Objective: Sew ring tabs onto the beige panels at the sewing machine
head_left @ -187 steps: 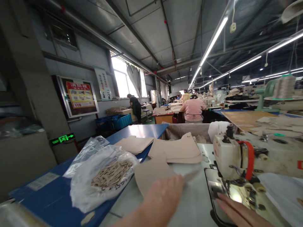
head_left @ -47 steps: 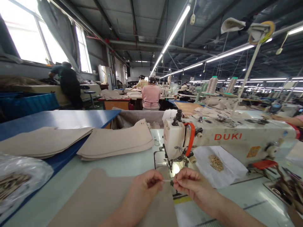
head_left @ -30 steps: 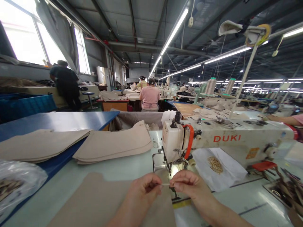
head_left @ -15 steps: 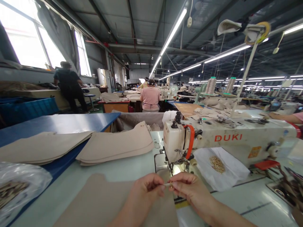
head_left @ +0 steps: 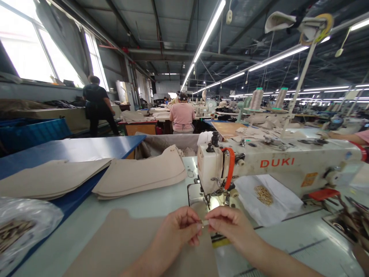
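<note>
My left hand (head_left: 181, 229) and my right hand (head_left: 230, 227) meet just in front of the sewing machine (head_left: 213, 169). Between their pinched fingertips is a small light strip (head_left: 205, 222) with a tiny metallic piece on it. Both hands grip this strip, one at each end. Below them a beige fabric panel (head_left: 115, 242) lies on the pale table, its far part reaching toward the needle area. Right of the needle, a white sheet (head_left: 248, 188) bears a pile of small gold-coloured pieces (head_left: 263, 195).
Stacked beige panels (head_left: 141, 173) lie at the left, beside a blue table (head_left: 127, 144). A plastic bag (head_left: 43, 215) of small pieces is at far left. Tools (head_left: 357, 215) fill a tray at right. People (head_left: 98, 102) stand and sit (head_left: 182, 115) further back.
The metallic piece has shifted from my right fingertips toward my left ones. The standing person at the left has turned and moved right. The view has shifted slightly.
</note>
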### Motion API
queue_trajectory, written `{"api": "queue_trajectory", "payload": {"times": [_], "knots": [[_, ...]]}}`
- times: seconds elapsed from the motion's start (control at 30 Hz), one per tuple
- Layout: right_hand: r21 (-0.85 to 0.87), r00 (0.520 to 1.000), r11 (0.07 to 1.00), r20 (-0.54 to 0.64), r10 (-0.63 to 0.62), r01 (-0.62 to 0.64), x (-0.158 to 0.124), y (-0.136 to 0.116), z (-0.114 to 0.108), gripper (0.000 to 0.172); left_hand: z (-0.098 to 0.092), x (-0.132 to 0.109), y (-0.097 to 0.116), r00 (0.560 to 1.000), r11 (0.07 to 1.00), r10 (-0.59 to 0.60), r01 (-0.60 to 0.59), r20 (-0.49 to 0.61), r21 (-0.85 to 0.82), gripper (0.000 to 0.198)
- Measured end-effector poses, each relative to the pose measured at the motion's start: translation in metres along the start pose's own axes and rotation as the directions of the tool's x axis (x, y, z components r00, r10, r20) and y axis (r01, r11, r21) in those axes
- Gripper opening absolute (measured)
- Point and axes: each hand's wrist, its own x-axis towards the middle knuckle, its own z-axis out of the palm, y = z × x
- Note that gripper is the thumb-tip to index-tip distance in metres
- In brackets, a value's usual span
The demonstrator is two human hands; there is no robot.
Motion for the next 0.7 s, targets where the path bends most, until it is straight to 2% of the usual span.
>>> {"api": "queue_trajectory", "payload": {"times": [0.17, 0.27, 0.4, 0.53, 0.7], "knots": [[0.066, 0.996, 0.995, 0.060, 0.072, -0.076, 0.0072, 0.0051, 0.0043, 0.036, -0.0017, -0.0017, -0.0010, 0.999, 1.000, -0.001, 0.001, 0.048, 0.005, 0.041], [0.129, 0.993, 0.985, 0.042, 0.108, -0.112, 0.0099, 0.0056, 0.0051, 0.039, -0.0031, -0.0024, 0.0022, 0.998, 0.997, -0.048, 0.051, 0.039, -0.065, 0.045], [0.229, 0.995, 0.969, 0.001, 0.100, -0.098, 0.0093, 0.0034, 0.0075, 0.038, -0.0046, 0.0005, 0.0006, 0.992, 0.982, -0.115, 0.122, 0.055, -0.143, 0.045], [0.268, 0.994, 0.958, 0.024, 0.103, -0.106, 0.0090, 0.0045, 0.0104, 0.036, -0.0044, 0.0062, -0.0037, 0.989, 0.990, -0.092, 0.103, 0.118, -0.094, 0.041], [0.231, 0.994, 0.968, 0.071, 0.087, -0.101, 0.0074, 0.0085, 0.0090, 0.033, -0.0019, 0.0056, 0.0020, 0.988, 0.993, -0.119, 0.118, 0.099, 0.012, 0.032]]}}
